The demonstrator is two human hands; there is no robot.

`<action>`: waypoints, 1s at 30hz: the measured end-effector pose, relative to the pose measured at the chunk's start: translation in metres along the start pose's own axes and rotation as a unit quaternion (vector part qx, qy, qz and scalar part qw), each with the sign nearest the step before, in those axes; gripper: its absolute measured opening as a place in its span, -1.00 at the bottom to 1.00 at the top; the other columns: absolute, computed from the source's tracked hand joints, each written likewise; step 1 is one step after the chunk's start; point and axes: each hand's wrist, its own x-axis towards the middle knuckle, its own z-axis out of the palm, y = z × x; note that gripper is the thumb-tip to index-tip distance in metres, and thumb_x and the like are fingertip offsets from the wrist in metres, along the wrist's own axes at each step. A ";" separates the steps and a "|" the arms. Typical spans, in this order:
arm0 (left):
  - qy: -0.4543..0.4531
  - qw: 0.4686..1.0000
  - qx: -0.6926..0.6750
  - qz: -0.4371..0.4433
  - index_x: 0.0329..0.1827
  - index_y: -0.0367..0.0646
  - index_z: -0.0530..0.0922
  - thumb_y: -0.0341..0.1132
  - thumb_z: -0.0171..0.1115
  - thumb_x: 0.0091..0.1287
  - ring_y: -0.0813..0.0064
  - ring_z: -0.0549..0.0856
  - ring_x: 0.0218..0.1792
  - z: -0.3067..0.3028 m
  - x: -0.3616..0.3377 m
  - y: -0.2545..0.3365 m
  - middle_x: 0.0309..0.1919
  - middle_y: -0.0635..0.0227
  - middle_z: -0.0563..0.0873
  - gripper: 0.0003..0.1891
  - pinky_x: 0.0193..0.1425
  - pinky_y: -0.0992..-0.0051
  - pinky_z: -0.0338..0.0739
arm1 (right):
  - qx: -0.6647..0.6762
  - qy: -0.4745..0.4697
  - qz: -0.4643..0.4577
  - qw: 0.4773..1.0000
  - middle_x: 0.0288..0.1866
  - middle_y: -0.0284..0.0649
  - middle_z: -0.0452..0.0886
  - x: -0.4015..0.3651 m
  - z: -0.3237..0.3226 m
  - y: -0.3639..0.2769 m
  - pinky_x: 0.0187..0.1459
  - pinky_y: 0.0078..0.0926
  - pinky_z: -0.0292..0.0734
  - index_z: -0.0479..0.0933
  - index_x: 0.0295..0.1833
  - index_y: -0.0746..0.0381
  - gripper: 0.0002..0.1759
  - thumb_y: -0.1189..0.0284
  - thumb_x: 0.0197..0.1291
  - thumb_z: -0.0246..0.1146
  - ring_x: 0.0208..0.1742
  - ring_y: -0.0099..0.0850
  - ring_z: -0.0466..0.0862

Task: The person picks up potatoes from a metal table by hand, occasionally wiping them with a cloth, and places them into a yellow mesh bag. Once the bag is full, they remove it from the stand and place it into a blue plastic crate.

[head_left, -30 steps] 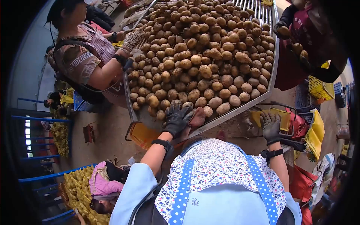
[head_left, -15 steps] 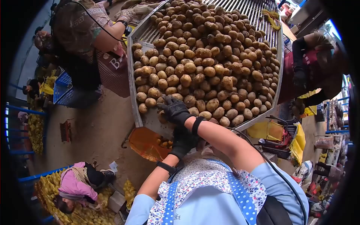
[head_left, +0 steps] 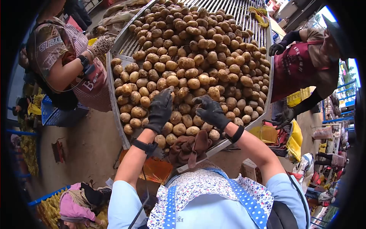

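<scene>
Two gloved hands over a heap of potatoes (head_left: 172, 81)

Head view: the potatoes lie piled on a metal-framed table (head_left: 116, 100), its slats bare at the far end. The left hand (head_left: 160, 109) is over the near part of the heap, fingers extended and close together, pointing away from the wearer. The right hand (head_left: 212, 113) is just beside it, fingers loosely bent and turned toward the left hand, the thumb apart; whether it touches a potato I cannot tell. A brown cloth (head_left: 189, 148) lies bunched at the near edge, nearer the wearer than both hands. An orange mesh bag (head_left: 155, 170) sits below that edge, to the left. Yellow netting (head_left: 259, 16) lies on the far right corner. One person (head_left: 63, 57) stands at the table's left side, another (head_left: 301, 63) at its right.
</scene>
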 end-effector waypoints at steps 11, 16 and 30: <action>-0.178 0.947 0.189 -0.189 0.17 -0.05 0.57 -0.15 0.15 0.35 0.08 0.53 0.19 0.049 0.044 -0.002 0.06 0.11 0.63 -0.62 0.34 0.17 0.34 | -0.297 -0.210 -0.047 0.930 0.21 0.02 0.45 0.111 0.001 0.009 -0.13 -0.17 0.65 0.35 0.40 -0.30 -0.45 0.35 0.31 0.11 -0.03 -0.03 0.70; -0.069 0.970 0.115 -0.203 0.21 -0.14 0.53 -0.15 0.14 0.43 0.06 0.50 0.20 0.042 -0.034 0.015 0.13 0.12 0.59 -0.62 0.27 0.14 0.39 | -0.009 -0.211 -0.072 0.975 0.29 -0.10 0.47 0.085 -0.027 0.043 0.05 -0.25 0.59 0.32 0.44 -0.13 -0.29 0.44 0.15 0.30 0.11 -0.20 0.63; -0.273 0.957 0.102 0.009 0.42 -0.19 0.33 -0.10 0.36 0.23 0.00 0.34 0.38 0.021 -0.103 0.149 0.37 -0.01 0.39 -0.28 0.47 0.09 0.18 | 0.858 0.247 0.238 0.382 -0.08 -0.04 0.66 -0.237 -0.135 0.168 -0.36 -0.38 0.76 0.45 0.13 0.28 -0.52 0.13 0.28 0.16 -0.30 -0.21 0.74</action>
